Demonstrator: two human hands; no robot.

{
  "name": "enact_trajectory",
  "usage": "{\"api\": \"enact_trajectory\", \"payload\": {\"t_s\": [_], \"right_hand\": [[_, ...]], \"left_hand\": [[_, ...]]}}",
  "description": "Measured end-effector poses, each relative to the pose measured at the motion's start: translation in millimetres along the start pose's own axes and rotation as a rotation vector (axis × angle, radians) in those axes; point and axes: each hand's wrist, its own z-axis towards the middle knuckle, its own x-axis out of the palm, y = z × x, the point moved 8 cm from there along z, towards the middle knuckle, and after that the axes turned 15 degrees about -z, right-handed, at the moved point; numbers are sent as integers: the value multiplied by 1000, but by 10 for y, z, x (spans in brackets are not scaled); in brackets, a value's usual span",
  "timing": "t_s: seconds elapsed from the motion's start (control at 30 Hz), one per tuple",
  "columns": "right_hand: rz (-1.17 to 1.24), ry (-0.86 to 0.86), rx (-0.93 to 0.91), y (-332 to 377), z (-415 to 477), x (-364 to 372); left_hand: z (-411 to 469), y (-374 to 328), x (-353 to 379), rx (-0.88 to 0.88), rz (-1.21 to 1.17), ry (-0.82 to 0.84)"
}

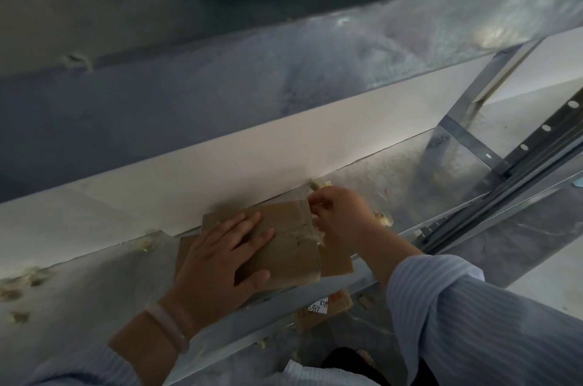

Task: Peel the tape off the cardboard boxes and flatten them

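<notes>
Cardboard box (pixel 284 247) lies flat on the metal table (pixel 94 291), right under the left hand (pixel 220 262), whose fingers (pixel 249 228) are straight and spread, pressing it down. Just past those fingertips, at the box's far corner, the right hand (pixel 340 215) pinches the tape (pixel 316 232) between thumb and fingers. Crumpled tape scraps (pixel 383 218) sit just beyond the right hand's fingers. A pale bracelet (pixel 167 324) circles the left wrist.
</notes>
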Motion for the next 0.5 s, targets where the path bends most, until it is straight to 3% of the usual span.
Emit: {"api": "enact_trajectory", "payload": {"t_s": [0.17, 0.33, 0.43, 0.5], "right_hand": [[-192, -48, -187, 91, 24, -94], [-266, -44, -239, 110, 30, -52], [-225, -36, -225, 114, 27, -16], [-75, 12, -148, 67, 62, 36]], "left_hand": [[-13, -2, -20, 25, 5, 12], [-12, -11, -37, 37, 0, 9], [-18, -29, -43, 48, -7, 6], [-23, -26, -43, 51, 0, 10]]}}
